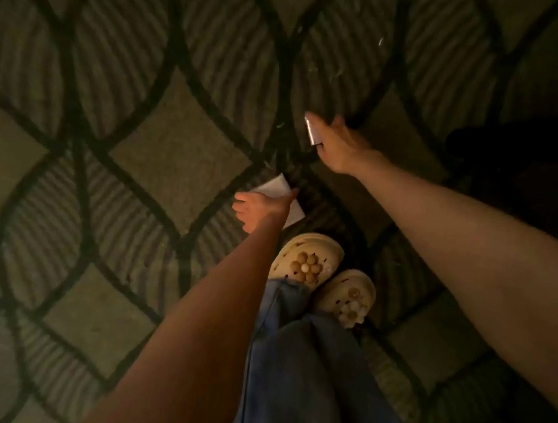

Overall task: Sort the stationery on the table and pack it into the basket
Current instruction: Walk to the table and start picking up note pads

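Standing on patterned rug (179, 163), left hand (260, 209) reaching onto white paper sheet (278, 190) just ahead of cream clogs (307, 259), grip unclear; right hand (338, 145) clamped round small silvery cylinder (310, 130); judgement: pinch paper's edge, lift flat.

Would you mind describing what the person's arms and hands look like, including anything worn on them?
Both arms are bare up to the frame edge, with no sleeves in view. The left hand and right hand show no gloves or watch; the dim light hides finer details such as rings.
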Tool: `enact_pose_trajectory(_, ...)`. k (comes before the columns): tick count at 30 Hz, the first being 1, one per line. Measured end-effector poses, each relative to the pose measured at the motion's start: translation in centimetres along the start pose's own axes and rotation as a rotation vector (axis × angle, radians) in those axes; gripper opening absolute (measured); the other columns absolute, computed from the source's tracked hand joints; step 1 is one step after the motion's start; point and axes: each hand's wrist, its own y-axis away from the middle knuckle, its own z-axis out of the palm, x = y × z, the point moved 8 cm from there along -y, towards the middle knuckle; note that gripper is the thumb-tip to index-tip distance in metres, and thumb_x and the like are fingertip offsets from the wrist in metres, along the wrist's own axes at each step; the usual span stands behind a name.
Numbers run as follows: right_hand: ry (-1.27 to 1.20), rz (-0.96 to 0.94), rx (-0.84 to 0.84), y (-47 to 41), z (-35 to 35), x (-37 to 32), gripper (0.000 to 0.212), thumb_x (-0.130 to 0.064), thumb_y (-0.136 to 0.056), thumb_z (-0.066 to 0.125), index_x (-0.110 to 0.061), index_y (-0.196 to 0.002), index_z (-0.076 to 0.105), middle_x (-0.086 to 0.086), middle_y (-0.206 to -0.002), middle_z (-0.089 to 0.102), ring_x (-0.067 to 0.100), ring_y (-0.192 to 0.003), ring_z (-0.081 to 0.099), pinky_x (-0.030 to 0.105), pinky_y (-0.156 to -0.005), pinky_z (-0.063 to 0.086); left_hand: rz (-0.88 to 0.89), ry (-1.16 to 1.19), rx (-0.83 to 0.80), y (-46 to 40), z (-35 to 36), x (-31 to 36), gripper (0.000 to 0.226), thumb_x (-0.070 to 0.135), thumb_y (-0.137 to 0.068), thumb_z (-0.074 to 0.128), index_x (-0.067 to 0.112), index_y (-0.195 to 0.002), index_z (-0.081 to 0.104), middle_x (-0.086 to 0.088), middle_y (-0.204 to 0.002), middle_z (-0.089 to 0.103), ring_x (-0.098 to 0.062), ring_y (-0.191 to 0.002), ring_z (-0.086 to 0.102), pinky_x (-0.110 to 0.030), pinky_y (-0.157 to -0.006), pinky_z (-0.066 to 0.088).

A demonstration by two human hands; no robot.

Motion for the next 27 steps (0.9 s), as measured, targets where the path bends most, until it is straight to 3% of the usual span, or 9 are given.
enact_pose_trajectory(5,0.066,0.005,0.060,-2.4,1.2,-1.3,0.063,-0.023,-0.100,0.045,-0.028,-0.153,0.010,0.021,-0.148,0.020,0.041,-0.126,0.042,0.048,-0.098,0.041,-0.136,0.122,0.037,-2.1,0.7,-1.6,0.113,0.043,-0.058,0.089,0.005,-0.142,0.024,-0.014,-0.145,0.033,-0.032,-0.136,0.032,-0.043,-0.111,0.031)
enact_pose_trajectory(8,0.124,0.042,0.128,-2.5,2.3,-1.3,0.065,-0.015,-0.097,0.050,-0.021,-0.152,0.015,0.021,-0.149,0.017,0.039,-0.129,0.036,0.047,-0.099,0.041,-0.154,0.129,0.067,-2.9,1.0,-2.3,0.111,0.043,-0.056,0.090,0.005,-0.139,0.028,-0.014,-0.142,0.035,-0.032,-0.134,0.034,-0.043,-0.111,0.033)
enact_pose_trajectory(12,0.141,0.026,0.232,-1.2,2.8,-1.2,0.055,0.000,-0.092,0.050,-0.013,-0.142,0.031,0.021,-0.143,0.028,0.038,-0.125,0.040,0.044,-0.097,0.043,-0.135,0.106,0.064,-3.1,1.3,-2.4,0.108,0.046,-0.056,0.089,0.005,-0.137,0.031,-0.015,-0.142,0.035,-0.033,-0.134,0.034,-0.044,-0.111,0.033)
enact_pose_trajectory(15,0.094,0.078,0.204,0.4,3.9,0.4,0.049,-0.002,-0.092,0.053,-0.014,-0.137,0.037,0.019,-0.135,0.042,0.037,-0.121,0.048,0.046,-0.096,0.045,-0.091,0.250,-0.026,-2.9,2.1,-2.5,0.092,0.037,-0.068,0.085,0.013,-0.139,0.030,-0.013,-0.140,0.042,-0.034,-0.131,0.041,-0.048,-0.108,0.039)
enact_pose_trajectory(17,-0.020,0.209,0.207,2.1,3.8,2.2,0.041,-0.005,-0.092,0.056,-0.012,-0.131,0.045,0.018,-0.130,0.052,0.035,-0.121,0.052,0.043,-0.095,0.047,-0.070,0.323,-0.081,-1.6,2.0,-2.3,0.079,0.027,-0.079,0.077,0.016,-0.141,0.029,-0.014,-0.138,0.045,-0.035,-0.127,0.046,-0.049,-0.104,0.043)
enact_pose_trajectory(21,-0.156,0.388,0.199,7.8,1.9,2.9,0.031,-0.009,-0.094,0.057,-0.005,-0.124,0.053,0.017,-0.127,0.057,0.032,-0.119,0.055,0.039,-0.092,0.048,-0.043,0.358,-0.072,2.6,-1.6,-1.6,0.066,0.023,-0.084,0.071,0.017,-0.136,0.031,-0.015,-0.132,0.050,-0.035,-0.122,0.051,-0.051,-0.100,0.046)
enact_pose_trajectory(27,-0.360,0.387,0.228,17.8,-5.0,-3.0,0.028,-0.011,-0.093,0.059,-0.006,-0.120,0.057,0.014,-0.124,0.060,0.029,-0.118,0.056,0.037,-0.094,0.048,0.098,0.327,-0.083,11.7,-11.8,2.3,0.062,0.020,-0.085,0.071,0.013,-0.135,0.035,-0.014,-0.129,0.051,-0.032,-0.118,0.053,-0.050,-0.095,0.050)
